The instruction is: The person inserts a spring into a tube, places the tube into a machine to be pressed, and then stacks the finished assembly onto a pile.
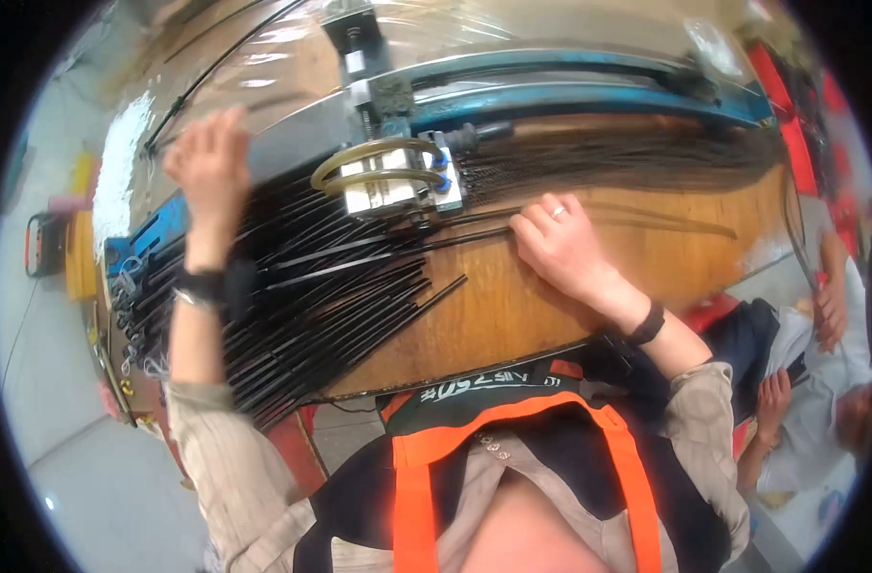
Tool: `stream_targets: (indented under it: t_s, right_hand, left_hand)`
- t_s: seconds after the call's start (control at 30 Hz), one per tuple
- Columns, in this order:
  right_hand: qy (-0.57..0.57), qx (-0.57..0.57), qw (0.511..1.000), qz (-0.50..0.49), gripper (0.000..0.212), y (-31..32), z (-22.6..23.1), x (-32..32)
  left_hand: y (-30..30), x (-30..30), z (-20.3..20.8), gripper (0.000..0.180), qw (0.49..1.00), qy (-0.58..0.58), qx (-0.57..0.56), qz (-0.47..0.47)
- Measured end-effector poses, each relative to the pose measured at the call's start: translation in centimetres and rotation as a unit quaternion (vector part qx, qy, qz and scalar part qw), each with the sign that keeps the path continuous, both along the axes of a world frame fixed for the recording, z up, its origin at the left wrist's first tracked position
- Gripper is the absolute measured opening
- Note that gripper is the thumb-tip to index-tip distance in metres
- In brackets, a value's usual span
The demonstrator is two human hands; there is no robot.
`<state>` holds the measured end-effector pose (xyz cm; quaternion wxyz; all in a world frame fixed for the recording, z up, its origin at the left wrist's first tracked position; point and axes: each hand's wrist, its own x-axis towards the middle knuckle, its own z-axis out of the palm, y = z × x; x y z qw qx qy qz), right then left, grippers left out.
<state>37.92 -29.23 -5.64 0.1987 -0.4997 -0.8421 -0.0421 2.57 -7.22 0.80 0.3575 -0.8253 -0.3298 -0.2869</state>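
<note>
My left hand (207, 158) is raised over the far left part of the wooden workbench (512, 315), fingers spread and blurred, with nothing visible in it. Below it lies a fan of several thin black rods (331, 296), spreading from the bench's left edge toward the middle. My right hand (560, 244) rests on the bench with its fingers curled down onto a thin black rod (474, 224) that runs left toward a small metal clamp block (398, 181) with yellowish tubing. A ring is on one finger; dark bands are on both wrists.
A blue metal machine arm (589, 91) spans the back of the bench above a dark bundle of fine rods (627, 153). Clear plastic sheeting (264, 48) covers the far side. Another person (818, 382) in white sits at the right. Red frame parts (789, 105) stand far right.
</note>
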Motion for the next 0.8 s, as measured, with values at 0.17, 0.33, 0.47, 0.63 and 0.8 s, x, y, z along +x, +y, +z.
stream_targets:
  t_s: [0.17,0.33,0.47,0.63,0.8]
  right_hand:
    - [0.144,0.117,0.981,0.054,0.027,0.0,-0.4,0.6]
    - [0.106,0.248,0.963,0.017,0.018,0.2,2.5,2.8]
    - [0.165,0.234,0.942,-0.174,0.017,-0.5,0.7,10.0]
    - [0.265,0.066,0.944,-0.187,0.021,5.7,1.6,7.5]
    - [0.396,0.006,0.916,0.061,0.018,15.5,7.8,-3.9]
  left_hand:
    - [-16.9,7.0,-2.8,0.021,0.918,-0.11,-0.315,-0.214]
    - [-17.2,7.1,1.9,0.024,0.939,-0.023,-0.315,-0.134]
    - [-13.5,3.9,10.1,0.019,0.978,-0.034,-0.176,-0.107]
    - [-7.2,-1.8,16.8,0.028,0.991,-0.052,-0.009,-0.125]
    - [-7.7,-5.5,16.0,0.034,0.995,-0.069,-0.047,-0.047]
